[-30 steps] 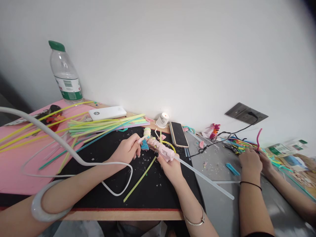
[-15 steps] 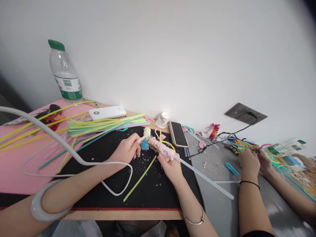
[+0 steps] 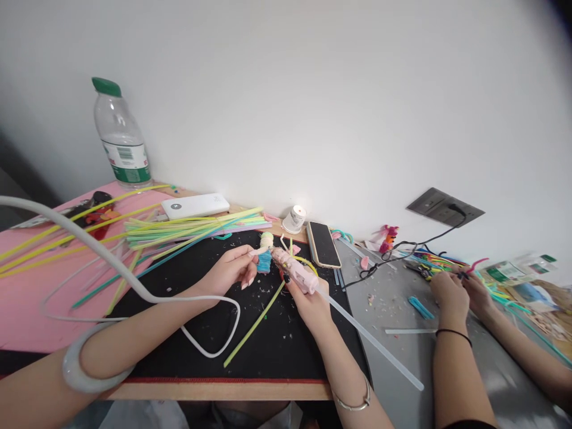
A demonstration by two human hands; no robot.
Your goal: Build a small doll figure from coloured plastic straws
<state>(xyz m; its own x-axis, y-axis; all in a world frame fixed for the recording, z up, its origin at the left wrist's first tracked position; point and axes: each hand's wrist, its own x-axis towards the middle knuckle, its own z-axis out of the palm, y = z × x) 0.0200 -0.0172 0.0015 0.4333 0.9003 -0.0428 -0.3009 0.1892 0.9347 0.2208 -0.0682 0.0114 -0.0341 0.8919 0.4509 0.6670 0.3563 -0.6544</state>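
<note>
Left hand (image 3: 236,268) in fingertip pinch, other fingers (image 3: 248,276) loosely curled, right hand (image 3: 311,302) gripping, both bare forearms (image 3: 154,328) angled inward

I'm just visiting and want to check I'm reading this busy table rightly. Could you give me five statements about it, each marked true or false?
1. The right hand grips a pink glue gun. True.
2. The bottle has a red cap. False: the bottle has a green cap.
3. A long clear stick pokes out of the back of the glue gun. True.
4. The phone lies to the left of the paper cup. False: the phone lies to the right of the paper cup.
5. The left hand pinches a pale strip beside a small blue and yellow figure. True.
</note>
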